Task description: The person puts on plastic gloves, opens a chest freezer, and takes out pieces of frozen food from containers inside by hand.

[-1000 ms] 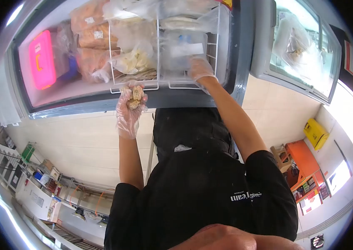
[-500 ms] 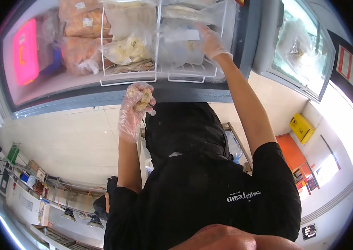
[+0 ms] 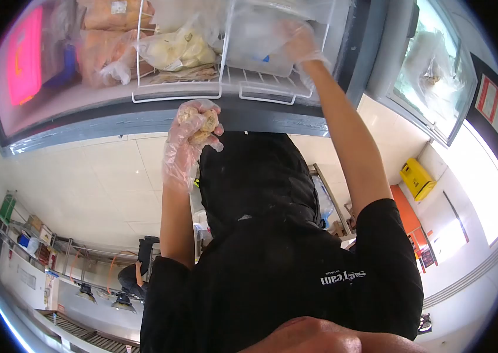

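Note:
My left hand (image 3: 193,132), in a clear plastic glove, is wrapped round several pale brown food pieces (image 3: 202,125) just outside the freezer's front edge. My right hand (image 3: 299,42), also gloved, reaches into the right wire basket (image 3: 272,97) at a translucent container (image 3: 258,53) with a small blue mark. Its fingers are blurred, and whether they grip the container is unclear. In the left wire basket (image 3: 178,97) lies a clear bag of pale yellow food (image 3: 181,50).
Bags of orange-brown food (image 3: 105,53) and a pink box (image 3: 25,56) fill the freezer's left part. Its grey rim (image 3: 143,120) runs in front of me. A glass-lidded case (image 3: 431,76) stands at right. Another person (image 3: 137,273) is at lower left.
The view has shifted, bringing the freezer higher in the frame. My right hand has moved from the container's lower right side up along its right side. My left hand still holds the food pieces.

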Action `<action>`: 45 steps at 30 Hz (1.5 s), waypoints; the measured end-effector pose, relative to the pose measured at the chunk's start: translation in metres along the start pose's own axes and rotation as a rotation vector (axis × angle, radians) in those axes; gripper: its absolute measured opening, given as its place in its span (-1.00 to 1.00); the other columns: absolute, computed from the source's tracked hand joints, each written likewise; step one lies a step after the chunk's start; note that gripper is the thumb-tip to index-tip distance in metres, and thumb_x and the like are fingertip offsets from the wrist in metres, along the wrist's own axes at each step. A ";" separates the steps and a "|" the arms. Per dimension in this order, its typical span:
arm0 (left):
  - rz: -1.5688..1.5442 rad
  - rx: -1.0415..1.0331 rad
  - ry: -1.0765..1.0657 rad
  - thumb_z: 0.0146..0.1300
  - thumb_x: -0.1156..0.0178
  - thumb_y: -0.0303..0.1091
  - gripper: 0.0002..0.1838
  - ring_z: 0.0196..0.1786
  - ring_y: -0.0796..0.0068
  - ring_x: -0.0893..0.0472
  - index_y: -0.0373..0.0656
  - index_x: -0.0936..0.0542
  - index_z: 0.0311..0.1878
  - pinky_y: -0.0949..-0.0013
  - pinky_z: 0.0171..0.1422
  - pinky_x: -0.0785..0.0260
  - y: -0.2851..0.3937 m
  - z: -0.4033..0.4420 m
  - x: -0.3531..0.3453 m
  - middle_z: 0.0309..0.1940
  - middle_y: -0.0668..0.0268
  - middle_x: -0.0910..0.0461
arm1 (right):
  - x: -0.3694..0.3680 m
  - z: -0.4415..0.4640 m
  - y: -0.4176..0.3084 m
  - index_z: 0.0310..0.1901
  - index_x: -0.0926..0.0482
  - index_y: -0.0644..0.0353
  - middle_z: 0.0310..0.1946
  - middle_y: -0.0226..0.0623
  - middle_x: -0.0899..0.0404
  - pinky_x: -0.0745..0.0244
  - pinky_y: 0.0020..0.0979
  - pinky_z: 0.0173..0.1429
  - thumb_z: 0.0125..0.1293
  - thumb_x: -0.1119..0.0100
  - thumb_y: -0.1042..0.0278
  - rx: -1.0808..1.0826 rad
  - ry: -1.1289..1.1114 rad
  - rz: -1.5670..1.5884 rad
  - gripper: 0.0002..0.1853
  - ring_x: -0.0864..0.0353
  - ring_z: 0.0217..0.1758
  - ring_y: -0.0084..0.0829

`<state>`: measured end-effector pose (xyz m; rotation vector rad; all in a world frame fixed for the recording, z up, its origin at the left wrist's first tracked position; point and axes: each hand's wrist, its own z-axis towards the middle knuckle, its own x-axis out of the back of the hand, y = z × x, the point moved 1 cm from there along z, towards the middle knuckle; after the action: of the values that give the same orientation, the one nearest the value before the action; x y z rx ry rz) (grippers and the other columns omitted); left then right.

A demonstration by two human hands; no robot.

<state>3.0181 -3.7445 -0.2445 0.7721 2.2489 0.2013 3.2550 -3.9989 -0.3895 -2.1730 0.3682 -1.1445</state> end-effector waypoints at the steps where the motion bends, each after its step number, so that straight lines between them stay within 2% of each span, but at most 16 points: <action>1: 0.001 0.002 -0.001 0.21 -0.25 -0.30 -0.66 -0.25 0.23 -0.62 -0.18 -0.44 0.00 0.30 -0.30 -0.59 -0.001 0.001 0.000 -0.03 0.05 -0.50 | 0.009 0.006 0.013 0.13 -0.56 0.14 0.08 -0.03 -0.59 -0.44 -0.23 0.24 0.26 -0.18 0.17 -0.019 0.086 0.163 -0.57 -0.55 0.15 0.06; 3: 0.007 0.007 -0.012 0.21 -0.25 -0.29 -0.66 -0.25 0.23 -0.62 -0.18 -0.45 0.00 0.30 -0.30 -0.58 -0.002 0.002 -0.002 -0.03 0.04 -0.51 | 0.012 0.019 0.062 0.02 -0.63 0.17 -0.14 -0.03 -0.68 -0.46 -0.23 0.19 0.28 -0.20 0.10 -0.092 0.506 -0.281 -0.61 -0.61 0.05 -0.01; 6: -0.019 -0.010 -0.029 0.20 -0.25 -0.31 -0.68 -0.28 0.23 -0.62 -0.20 -0.46 -0.03 0.31 -0.30 -0.58 -0.004 0.004 0.000 -0.05 0.03 -0.52 | 0.053 0.017 0.027 0.19 -0.52 0.20 0.11 0.12 -0.55 -0.37 -0.14 0.32 0.39 0.00 0.17 -0.450 0.333 -0.321 -0.57 -0.47 0.28 -0.03; 9: 0.011 0.062 -0.092 0.19 -0.26 -0.28 -0.59 -0.32 0.30 -0.61 -0.22 -0.47 0.07 0.38 -0.31 -0.55 0.004 0.011 -0.014 -0.14 0.10 -0.57 | 0.065 0.006 0.011 0.19 -0.51 0.23 0.13 0.11 -0.54 -0.30 -0.19 0.38 0.38 -0.01 -0.01 -0.235 0.475 -0.134 -0.47 -0.42 0.33 -0.02; 12: 0.187 0.209 -0.192 0.18 -0.26 -0.23 -0.44 -0.37 0.41 -0.58 -0.22 -0.43 0.23 0.44 -0.31 -0.51 0.017 0.037 -0.063 -0.24 0.20 -0.59 | 0.085 0.000 -0.056 0.23 -0.49 0.21 0.14 0.15 -0.52 -0.28 -0.19 0.40 0.33 -0.03 -0.13 -0.460 0.324 -0.167 -0.38 -0.40 0.35 -0.02; 15: 0.288 0.315 -0.218 0.18 -0.26 -0.19 -0.35 -0.39 0.50 -0.56 -0.11 -0.39 0.35 0.47 -0.28 -0.48 0.010 0.097 -0.086 -0.27 0.27 -0.61 | 0.109 -0.008 -0.067 0.35 -0.36 0.16 0.24 0.22 -0.42 -0.21 -0.23 0.45 0.28 -0.10 -0.16 -0.088 0.153 -0.095 -0.27 -0.36 0.38 -0.03; 18: 0.378 0.319 -0.151 0.19 -0.26 -0.19 -0.36 -0.36 0.51 -0.56 0.02 -0.38 0.37 0.45 -0.22 -0.49 0.002 0.155 -0.084 -0.24 0.29 -0.62 | 0.088 -0.067 -0.126 -0.03 -0.63 0.17 -0.13 -0.11 -0.67 -0.47 -0.19 0.12 0.24 -0.22 0.17 -0.104 0.824 -0.080 -0.67 -0.64 -0.01 -0.11; 20: 0.312 0.285 -0.268 0.20 -0.26 -0.19 -0.41 -0.33 0.51 -0.58 0.07 -0.43 0.34 0.42 -0.19 -0.51 0.006 0.191 -0.076 -0.22 0.31 -0.62 | 0.072 -0.094 -0.109 0.00 -0.61 0.23 0.02 0.02 -0.61 -0.46 -0.19 0.16 0.26 -0.24 0.02 -0.400 0.546 0.258 -0.55 -0.60 0.07 -0.10; 22: 0.329 0.219 -0.300 0.21 -0.25 -0.21 -0.47 -0.29 0.50 -0.59 0.05 -0.48 0.28 0.40 -0.16 -0.53 0.015 0.199 -0.079 -0.21 0.32 -0.63 | 0.041 -0.106 -0.081 -0.01 -0.59 0.26 0.02 0.00 -0.59 -0.48 -0.18 0.14 0.26 -0.21 0.09 -0.361 0.134 0.109 -0.58 -0.60 0.05 -0.03; 24: 0.435 0.118 -0.256 0.22 -0.24 -0.23 -0.54 -0.25 0.50 -0.60 -0.02 -0.54 0.21 0.38 -0.14 -0.55 0.036 0.186 -0.099 -0.19 0.32 -0.63 | -0.010 -0.100 -0.037 -0.25 -0.68 0.26 -0.21 0.03 -0.66 -0.53 -0.09 0.04 0.24 -0.14 0.25 0.116 -0.047 -0.476 -0.75 -0.66 -0.09 -0.01; 30: 0.337 0.051 -0.244 0.22 -0.21 -0.31 -0.62 -0.26 0.44 -0.63 -0.17 -0.58 0.11 0.40 -0.15 -0.58 0.066 0.166 -0.085 -0.14 0.21 -0.62 | -0.040 -0.069 -0.024 -0.04 -0.63 0.10 -0.14 0.03 -0.62 -0.48 -0.22 0.12 0.20 -0.14 0.28 -0.085 0.339 -0.404 -0.70 -0.60 -0.04 0.01; 33: 0.230 0.074 -0.228 0.21 -0.21 -0.31 -0.61 -0.30 0.40 -0.64 -0.17 -0.55 0.12 0.41 -0.21 -0.59 0.058 0.154 -0.065 -0.12 0.15 -0.60 | -0.023 -0.071 -0.031 -0.09 -0.64 0.08 -0.24 -0.07 -0.63 -0.47 -0.29 0.08 0.21 -0.10 0.33 -0.556 -0.032 -0.067 -0.75 -0.62 -0.10 -0.12; 36: 0.173 0.060 -0.111 0.18 -0.20 -0.31 -0.48 -0.38 0.29 -0.58 -0.21 -0.42 0.23 0.38 -0.38 -0.53 0.046 0.138 -0.062 -0.12 0.06 -0.57 | -0.029 -0.075 -0.026 -0.15 -0.65 0.08 -0.28 -0.21 -0.65 -0.44 -0.35 0.07 0.23 -0.04 0.50 -0.838 0.089 0.347 -0.78 -0.61 -0.12 -0.34; 39: 0.115 0.029 -0.061 0.15 -0.22 -0.33 -0.48 -0.38 0.28 -0.58 -0.21 -0.43 0.20 0.38 -0.42 -0.52 0.036 0.128 -0.050 -0.10 0.05 -0.56 | -0.052 -0.069 0.002 -0.03 -0.59 0.09 -0.18 -0.31 -0.64 -0.42 -0.35 0.09 0.22 -0.03 0.64 -0.351 0.517 0.505 -0.67 -0.56 -0.12 -0.46; 42: 0.048 -0.015 -0.062 0.14 -0.17 -0.34 -0.53 -0.37 0.34 -0.60 -0.16 -0.44 0.16 0.42 -0.34 -0.54 0.036 0.114 -0.053 -0.15 0.11 -0.57 | -0.020 -0.068 -0.047 0.13 -0.49 0.08 -0.05 -0.33 -0.60 -0.43 -0.31 0.14 0.15 -0.01 0.75 -0.160 0.607 0.633 -0.49 -0.58 -0.02 -0.40; 45: 0.028 -0.050 -0.073 0.13 -0.27 -0.31 -0.52 -0.37 0.31 -0.61 -0.16 -0.45 0.13 0.40 -0.42 -0.54 0.035 0.111 -0.044 -0.13 0.07 -0.57 | -0.019 -0.050 -0.050 0.24 -0.38 0.05 -0.02 -0.22 -0.56 -0.45 -0.21 0.15 0.12 -0.10 0.68 0.018 0.696 0.592 -0.40 -0.58 0.03 -0.19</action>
<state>3.1355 -3.7514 -0.2854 0.7723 2.1576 0.2386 3.2012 -3.9721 -0.3476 -1.4171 1.1963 -1.4802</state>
